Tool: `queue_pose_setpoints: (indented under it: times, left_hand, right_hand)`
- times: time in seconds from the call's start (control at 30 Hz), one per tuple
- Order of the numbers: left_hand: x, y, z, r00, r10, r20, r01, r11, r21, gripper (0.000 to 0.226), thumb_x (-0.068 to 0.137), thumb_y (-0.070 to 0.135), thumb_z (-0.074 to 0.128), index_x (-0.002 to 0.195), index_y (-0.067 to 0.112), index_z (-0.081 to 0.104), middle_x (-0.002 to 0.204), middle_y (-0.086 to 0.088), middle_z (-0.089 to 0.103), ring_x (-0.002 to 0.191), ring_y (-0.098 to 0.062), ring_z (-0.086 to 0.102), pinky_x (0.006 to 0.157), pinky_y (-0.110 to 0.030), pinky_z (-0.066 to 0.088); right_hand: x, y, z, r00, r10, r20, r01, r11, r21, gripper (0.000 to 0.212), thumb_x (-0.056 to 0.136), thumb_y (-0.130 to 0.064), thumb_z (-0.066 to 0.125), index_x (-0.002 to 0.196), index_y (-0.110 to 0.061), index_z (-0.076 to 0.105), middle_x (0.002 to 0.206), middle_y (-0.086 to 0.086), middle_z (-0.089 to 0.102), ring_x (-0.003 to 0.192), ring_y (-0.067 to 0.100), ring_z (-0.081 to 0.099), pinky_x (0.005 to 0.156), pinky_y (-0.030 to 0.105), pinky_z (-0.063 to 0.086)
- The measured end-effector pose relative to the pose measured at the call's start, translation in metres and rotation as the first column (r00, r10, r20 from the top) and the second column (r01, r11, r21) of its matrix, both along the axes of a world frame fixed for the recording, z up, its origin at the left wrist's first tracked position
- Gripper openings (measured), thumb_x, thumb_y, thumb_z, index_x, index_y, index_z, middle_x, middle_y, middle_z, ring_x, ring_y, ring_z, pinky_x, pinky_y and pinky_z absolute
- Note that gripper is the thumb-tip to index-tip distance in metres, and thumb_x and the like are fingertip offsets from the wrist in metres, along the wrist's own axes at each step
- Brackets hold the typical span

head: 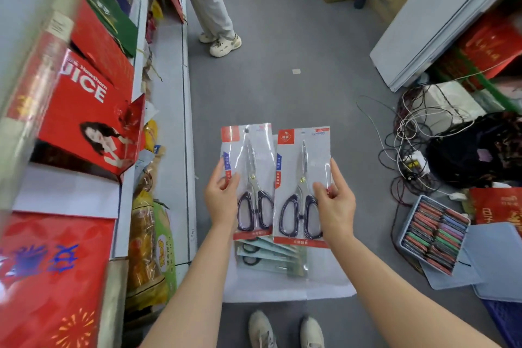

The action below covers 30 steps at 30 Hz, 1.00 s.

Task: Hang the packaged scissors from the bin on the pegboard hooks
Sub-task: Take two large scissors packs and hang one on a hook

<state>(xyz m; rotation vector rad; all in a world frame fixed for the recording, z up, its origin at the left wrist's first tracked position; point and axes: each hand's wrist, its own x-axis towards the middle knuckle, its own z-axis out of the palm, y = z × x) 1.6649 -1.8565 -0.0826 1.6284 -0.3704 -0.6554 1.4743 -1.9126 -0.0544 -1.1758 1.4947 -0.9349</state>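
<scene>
Both hands are up over the grey floor [282, 65], each with a pack of scissors. The left hand [221, 200] pinches the left scissors pack [248, 178] at its left edge, thumb on the front of the clear blister, fingers curled behind the card. The right hand [336, 206] does the same on the right scissors pack [303, 183], thumb pressed on the front near the right edge, forefinger stretched up along that edge. Neither hand is spread wide; both are closed round the card edges in a light pinch. The two packs are held upright side by side, blades pointing away, black handles nearest the person, the right pack's edge overlapping the left one slightly.

Below them, on a white sheet [282, 285] laid on the floor, a small fan of more packaged scissors [268, 254] lies flat, partly hidden by the held packs. To the left runs a shelf [169, 93] stacked with red gift boxes [84, 121]. Off to the right, a blue-grey tray of small colourful items [435, 234] and a tangle of cables [409, 135]. Another person's legs [209, 0] stand further up the aisle. No pegboard is in view.
</scene>
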Motion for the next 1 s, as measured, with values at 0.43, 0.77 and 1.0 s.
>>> queue_pose_setpoints:
  times: [0.43,0.77,1.0]
  left_hand:
    - [-0.005,0.076,0.187,0.922,0.363,0.137,-0.307,0.898,-0.314,0.055,0.089,0.0,0.064,0.138,0.023,0.055,0.121,0.002,0.07,0.105,-0.007,0.065,0.091,-0.018,0.05]
    - [-0.008,0.175,0.294,0.754,0.627,0.196,-0.504,0.744,-0.439,0.058,0.085,0.002,0.067,0.136,0.027,0.058,0.094,0.005,0.072,0.075,-0.007,0.059,0.076,-0.022,0.051]
    - [0.011,0.252,0.342,0.599,0.762,0.248,-0.6,0.631,-0.492,0.057,0.087,0.0,0.067,0.138,0.023,0.057,0.066,0.019,0.056,0.058,0.006,0.045,0.071,-0.019,0.044]
  right_hand:
    - [0.017,0.009,0.164,0.903,0.414,0.116,-0.378,0.892,-0.248,0.054,0.089,-0.008,0.054,0.129,-0.045,0.055,0.093,0.012,0.068,0.072,0.027,0.058,0.077,0.036,0.06]
    - [0.051,0.066,0.268,0.775,0.567,0.28,-0.443,0.802,-0.4,0.063,0.089,-0.001,0.063,0.142,-0.031,0.047,0.084,-0.009,0.06,0.062,0.005,0.05,0.072,0.02,0.052]
    - [0.101,0.129,0.307,0.606,0.716,0.346,-0.533,0.689,-0.492,0.063,0.089,0.0,0.061,0.143,-0.028,0.046,0.117,-0.009,0.063,0.085,0.003,0.062,0.079,0.012,0.052]
